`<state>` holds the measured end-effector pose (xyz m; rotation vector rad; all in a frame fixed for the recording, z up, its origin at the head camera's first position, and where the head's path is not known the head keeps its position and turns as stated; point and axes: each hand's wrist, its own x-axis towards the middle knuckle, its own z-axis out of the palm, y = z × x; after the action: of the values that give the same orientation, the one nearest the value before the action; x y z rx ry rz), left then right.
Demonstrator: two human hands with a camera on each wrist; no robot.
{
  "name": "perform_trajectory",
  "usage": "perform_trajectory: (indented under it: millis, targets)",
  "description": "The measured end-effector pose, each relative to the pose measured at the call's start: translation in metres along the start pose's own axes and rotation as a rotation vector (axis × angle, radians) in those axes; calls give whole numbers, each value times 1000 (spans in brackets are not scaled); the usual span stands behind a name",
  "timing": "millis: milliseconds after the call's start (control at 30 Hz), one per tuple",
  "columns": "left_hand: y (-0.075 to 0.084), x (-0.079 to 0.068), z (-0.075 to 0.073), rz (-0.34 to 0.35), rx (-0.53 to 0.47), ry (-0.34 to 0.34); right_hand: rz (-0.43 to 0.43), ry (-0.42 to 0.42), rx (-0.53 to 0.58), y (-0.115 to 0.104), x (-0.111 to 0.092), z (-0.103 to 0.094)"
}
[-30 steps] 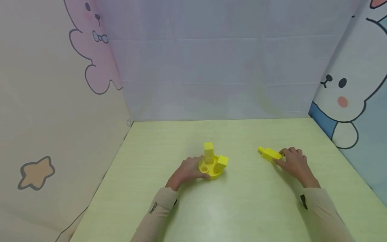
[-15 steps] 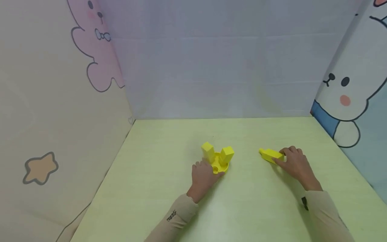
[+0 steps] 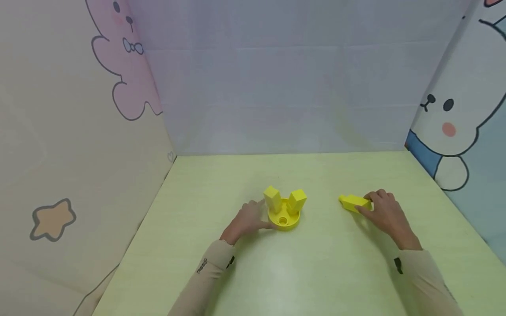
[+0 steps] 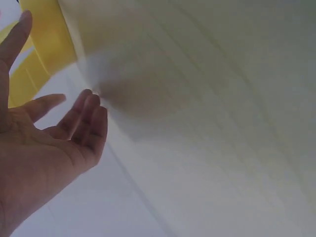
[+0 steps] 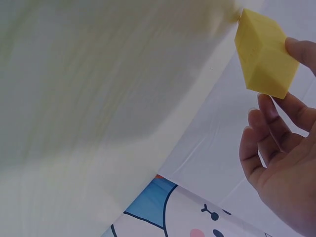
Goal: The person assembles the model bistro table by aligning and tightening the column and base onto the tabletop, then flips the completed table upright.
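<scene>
A round yellow base [image 3: 290, 226] with a raised rim rests on the table, a round socket showing at its front. Two yellow blocks stand in it, a left one [image 3: 272, 199] and a right one [image 3: 297, 201], both leaning outward. My left hand [image 3: 246, 219] is at the base's left side, thumb tip right at the rim, fingers spread; the left wrist view shows the palm and loose fingers beside the yellow pieces. My right hand [image 3: 385, 215] pinches a yellow block with a round peg [image 3: 353, 202] between thumb and fingers, the peg pointing left.
The pale wood-look table [image 3: 308, 272] meets a plain pale curtain [image 3: 253, 101] at the back. Printed panels with cartoon animals stand along the left [image 3: 79, 175] and right [image 3: 454, 109] sides.
The base has shifted rightward and turned, its socket now at the front. My left hand reached round its front, then drew back to its left side. My right hand keeps its block nearly still.
</scene>
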<state>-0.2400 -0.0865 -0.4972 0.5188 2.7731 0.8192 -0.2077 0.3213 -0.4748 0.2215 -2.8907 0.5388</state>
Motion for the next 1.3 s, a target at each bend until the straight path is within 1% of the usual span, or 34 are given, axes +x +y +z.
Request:
perform_trajectory:
  millis: [100,167,233,400,600,767,900,1033,1167,1300]
  targets:
    - [-8,5,-3,-11,-70,-53,6,-7,1,-2,-2,0]
    - [-11,7,-3,-19,-103,-73,7,-6,1,-4,-3,0]
    - [-13,9,-3,-21,-122,-82,2,3,3,-6,-4,0]
    - [-16,12,-2,-7,-135,-80,-44,67,5,-16,-7,-4]
    - [-15,11,-3,3,-157,-85,-104,152,64,-44,-12,-16]
    - [-15,9,-3,6,-169,-92,-191,187,115,-70,-15,-23]
    - [-15,10,-3,5,-163,-94,-261,179,130,-89,-17,-25]
    - [-13,10,-4,-10,-170,-95,-321,141,147,-110,-18,-21]
    - [-10,10,-5,-21,-170,-89,-370,87,144,-132,-15,-11]
    - [-9,9,-4,-11,-182,-81,-398,49,117,-150,-10,2]
